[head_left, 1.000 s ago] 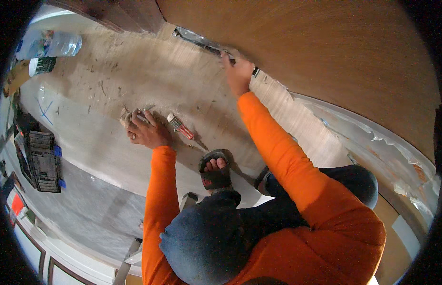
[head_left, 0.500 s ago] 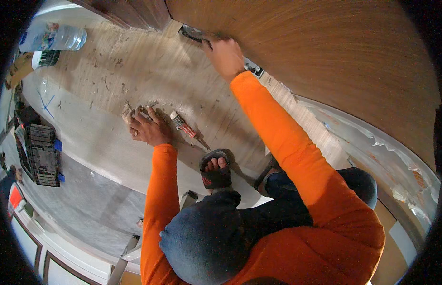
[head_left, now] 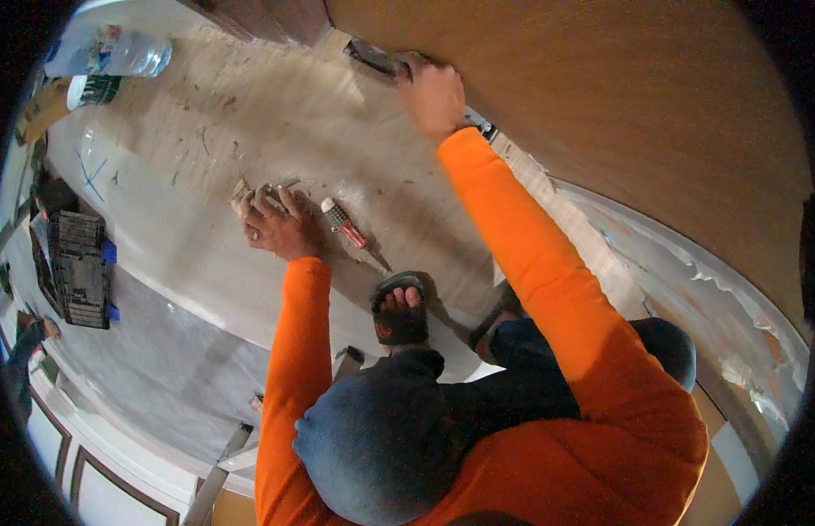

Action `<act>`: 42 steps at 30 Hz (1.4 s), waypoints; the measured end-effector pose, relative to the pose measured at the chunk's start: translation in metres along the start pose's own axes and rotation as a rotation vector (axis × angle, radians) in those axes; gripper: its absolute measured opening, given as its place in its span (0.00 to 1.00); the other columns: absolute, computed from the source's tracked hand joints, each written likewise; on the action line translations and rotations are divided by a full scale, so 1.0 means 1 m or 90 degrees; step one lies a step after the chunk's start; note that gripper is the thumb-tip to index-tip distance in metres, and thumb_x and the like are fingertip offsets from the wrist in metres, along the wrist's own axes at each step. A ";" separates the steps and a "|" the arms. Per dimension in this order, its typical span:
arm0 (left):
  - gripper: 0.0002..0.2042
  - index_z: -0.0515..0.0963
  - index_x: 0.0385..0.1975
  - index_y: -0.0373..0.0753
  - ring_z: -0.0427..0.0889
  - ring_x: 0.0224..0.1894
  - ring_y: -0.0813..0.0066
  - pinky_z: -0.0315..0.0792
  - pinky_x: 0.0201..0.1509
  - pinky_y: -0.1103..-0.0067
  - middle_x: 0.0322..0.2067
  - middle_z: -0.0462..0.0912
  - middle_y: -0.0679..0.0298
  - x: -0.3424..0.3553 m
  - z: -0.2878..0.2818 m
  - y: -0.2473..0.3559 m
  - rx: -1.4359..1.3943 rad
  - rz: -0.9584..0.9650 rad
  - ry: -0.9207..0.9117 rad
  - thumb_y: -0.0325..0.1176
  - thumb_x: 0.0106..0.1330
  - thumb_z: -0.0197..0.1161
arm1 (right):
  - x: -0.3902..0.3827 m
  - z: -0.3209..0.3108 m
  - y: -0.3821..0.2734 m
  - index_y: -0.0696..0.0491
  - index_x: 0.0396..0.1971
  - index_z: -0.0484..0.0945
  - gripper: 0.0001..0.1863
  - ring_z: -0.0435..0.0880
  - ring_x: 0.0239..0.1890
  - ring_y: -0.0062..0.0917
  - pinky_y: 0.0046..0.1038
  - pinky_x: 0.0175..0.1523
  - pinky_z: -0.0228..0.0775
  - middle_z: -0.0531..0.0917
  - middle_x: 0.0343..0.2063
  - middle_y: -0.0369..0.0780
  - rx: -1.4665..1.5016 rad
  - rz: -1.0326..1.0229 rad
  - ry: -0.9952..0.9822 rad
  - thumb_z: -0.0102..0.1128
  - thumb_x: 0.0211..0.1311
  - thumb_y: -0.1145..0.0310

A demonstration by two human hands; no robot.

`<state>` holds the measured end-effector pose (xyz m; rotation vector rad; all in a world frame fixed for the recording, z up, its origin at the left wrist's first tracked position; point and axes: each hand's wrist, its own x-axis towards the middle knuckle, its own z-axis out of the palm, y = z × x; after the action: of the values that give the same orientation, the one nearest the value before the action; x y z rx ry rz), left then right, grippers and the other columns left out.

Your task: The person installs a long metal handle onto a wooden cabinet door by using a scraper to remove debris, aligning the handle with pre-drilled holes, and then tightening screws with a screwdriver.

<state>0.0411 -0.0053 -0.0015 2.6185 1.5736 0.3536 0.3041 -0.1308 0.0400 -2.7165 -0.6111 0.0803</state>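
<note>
My right hand (head_left: pixel 432 98) reaches to the lower edge of a large brown wooden panel (head_left: pixel 600 96). Its fingers are closed on a dark metal fitting (head_left: pixel 370 56) along that edge; the palm hides the fitting's middle. On the pale, dusty board (head_left: pixel 180 140), my left hand (head_left: pixel 283 222) is down with its fingers apart, touching small light scraps (head_left: pixel 241 191). What lies under those fingertips is partly hidden. Just right of the left hand lies a screwdriver (head_left: pixel 344 223) with a red and white handle, its shaft pointing toward my sandalled foot (head_left: pixel 400 307).
A clear plastic bottle (head_left: pixel 131 54) and a white and green tub (head_left: pixel 94 90) stand at the far left. Below them is an opened black case (head_left: pixel 79 267) with blue latches. A person in dark sleeves (head_left: pixel 24 364) shows at the left rim. Plastic sheeting (head_left: pixel 688 254) covers the right side.
The whole view has shifted a little, so most things sit slightly farther right and higher. Both hands keep their places. More of the person at the left rim shows.
</note>
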 end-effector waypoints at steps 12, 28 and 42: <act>0.18 0.75 0.51 0.50 0.63 0.61 0.58 0.54 0.64 0.63 0.60 0.67 0.62 0.003 0.008 -0.011 0.039 0.054 0.017 0.50 0.66 0.56 | -0.008 0.002 0.008 0.46 0.40 0.84 0.12 0.84 0.31 0.47 0.42 0.41 0.78 0.85 0.29 0.48 0.015 -0.075 0.103 0.57 0.63 0.57; 0.19 0.74 0.52 0.48 0.64 0.62 0.61 0.55 0.63 0.63 0.60 0.68 0.61 0.002 -0.001 -0.005 -0.031 0.024 0.031 0.50 0.68 0.55 | -0.008 0.009 0.006 0.50 0.39 0.83 0.16 0.84 0.28 0.49 0.43 0.38 0.78 0.85 0.30 0.50 -0.097 -0.042 -0.055 0.55 0.66 0.54; 0.20 0.74 0.54 0.48 0.61 0.61 0.56 0.52 0.64 0.63 0.62 0.66 0.57 0.002 -0.006 -0.001 -0.019 -0.005 -0.022 0.51 0.69 0.52 | -0.042 0.011 0.032 0.56 0.36 0.83 0.12 0.86 0.26 0.36 0.33 0.35 0.77 0.85 0.28 0.47 0.113 0.064 0.163 0.64 0.59 0.63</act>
<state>0.0399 -0.0040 0.0041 2.5805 1.5556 0.3279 0.2777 -0.1719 0.0173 -2.5290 -0.3734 -0.1769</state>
